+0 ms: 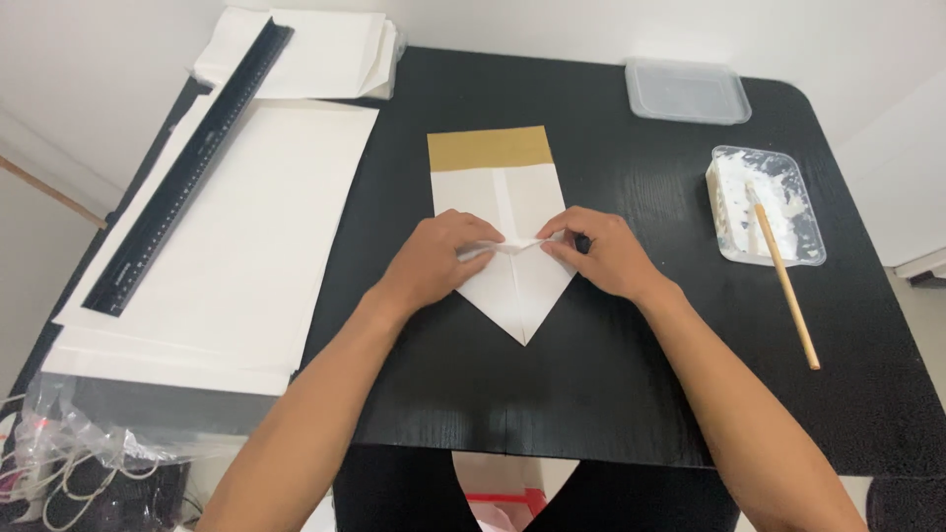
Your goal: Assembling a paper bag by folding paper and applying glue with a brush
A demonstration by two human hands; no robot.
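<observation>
Both hands pressed on a folded white paper piece (507, 232) at mid-table: left hand (434, 261) and right hand (601, 254) with fingers curled, pinching a small raised fold between them. White, gold-brown band along the far edge, near end tapering to a point aimed at the table's near edge. Underneath, a black table (591, 394) against white walls; white sheets (236, 246) and black ruler (187, 167) off left, paste tray (774, 202) with stick (788, 286) and clear lid (687, 91) off right, bare tabletop near the front edge.
</observation>
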